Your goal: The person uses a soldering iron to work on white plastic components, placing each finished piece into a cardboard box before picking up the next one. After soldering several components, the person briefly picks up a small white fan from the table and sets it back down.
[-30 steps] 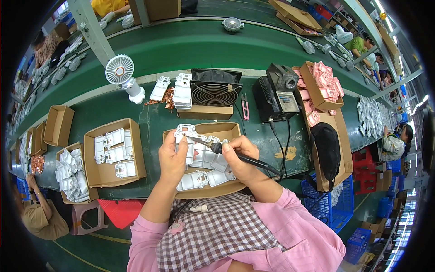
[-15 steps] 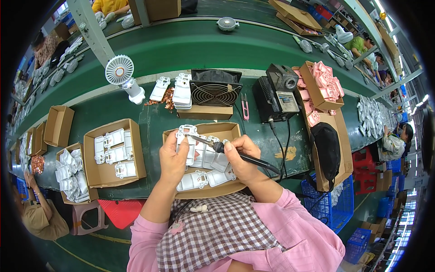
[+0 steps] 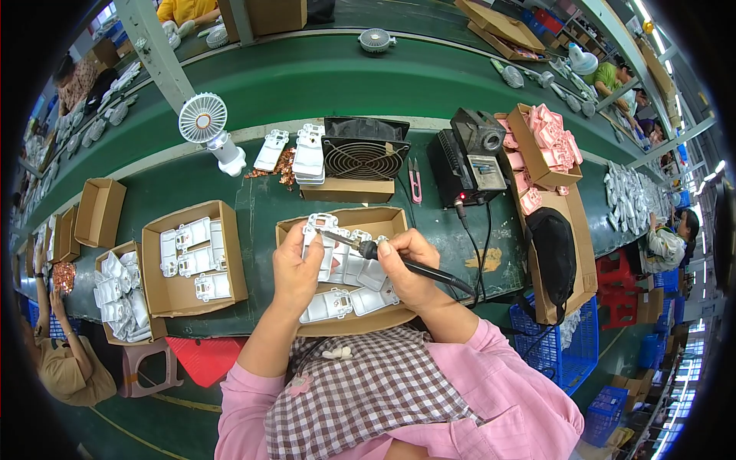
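In my left hand (image 3: 295, 268) is a white plastic housing part (image 3: 322, 223), pinched between thumb and fingers above a cardboard box. My right hand (image 3: 410, 267) grips a soldering iron (image 3: 370, 250), and its tip points left at the part, at or close to it; exact contact is too small to tell. The iron's black cord runs off to the right past my fingers. Below both hands, the cardboard box (image 3: 395, 218) holds several more white housing parts (image 3: 330, 305), partly covered by my hands.
Behind the box stand a black square fan (image 3: 366, 157) and white parts. To the right are a soldering station (image 3: 469, 157), pink scissors-like snips (image 3: 415, 182) and a box of pink parts (image 3: 546, 142). Another box of white parts (image 3: 234, 261) lies left, near a small white fan (image 3: 204, 121).
The white part in my left hand has tilted and shifted slightly right; the iron stays nearly in place. A round fan on the far belt moved left. A co-worker's hands at left moved.
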Motion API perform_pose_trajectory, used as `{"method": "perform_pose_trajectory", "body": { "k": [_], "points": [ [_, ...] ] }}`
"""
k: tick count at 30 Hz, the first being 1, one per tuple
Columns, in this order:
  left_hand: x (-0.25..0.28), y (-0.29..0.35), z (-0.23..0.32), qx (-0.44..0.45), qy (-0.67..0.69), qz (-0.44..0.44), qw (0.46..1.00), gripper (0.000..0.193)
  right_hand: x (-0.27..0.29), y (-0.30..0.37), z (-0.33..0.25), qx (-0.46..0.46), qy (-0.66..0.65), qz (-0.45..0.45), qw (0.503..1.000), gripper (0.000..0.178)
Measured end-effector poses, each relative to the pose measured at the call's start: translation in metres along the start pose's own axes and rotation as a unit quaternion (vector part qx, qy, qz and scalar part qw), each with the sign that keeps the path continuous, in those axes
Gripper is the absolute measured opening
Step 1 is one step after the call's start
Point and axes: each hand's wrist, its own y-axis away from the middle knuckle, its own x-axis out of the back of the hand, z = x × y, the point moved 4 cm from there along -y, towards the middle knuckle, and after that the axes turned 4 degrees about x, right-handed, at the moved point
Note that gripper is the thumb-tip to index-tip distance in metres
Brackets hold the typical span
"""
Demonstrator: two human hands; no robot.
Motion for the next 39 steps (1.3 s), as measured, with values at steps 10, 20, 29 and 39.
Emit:
{"method": "perform_pose_trajectory", "body": {
  "k": [10,20,29,39],
  "points": [
    [0.013,-0.006,-0.012,-0.068,-0.107,0.028,0.992,0.02,0.0,0.002,0.002,0.023,0.034,0.057,0.998,0.014],
    [0.058,0.037,0.052,-0.167,-0.358,0.139,0.908,0.027,0.011,0.002,0.01,-0.013,-0.12,0.108,0.987,0.015],
    [0.205,0.025,0.048,0.04,-0.725,0.199,0.658,0.055,0.006,0.0,0.012,-0.014,-0.092,0.093,0.991,0.017],
    [0.144,0.037,0.055,-0.064,-0.678,0.138,0.719,0.056,0.006,0.0,0.012,-0.022,-0.06,0.078,0.995,0.017]
  ]
}}
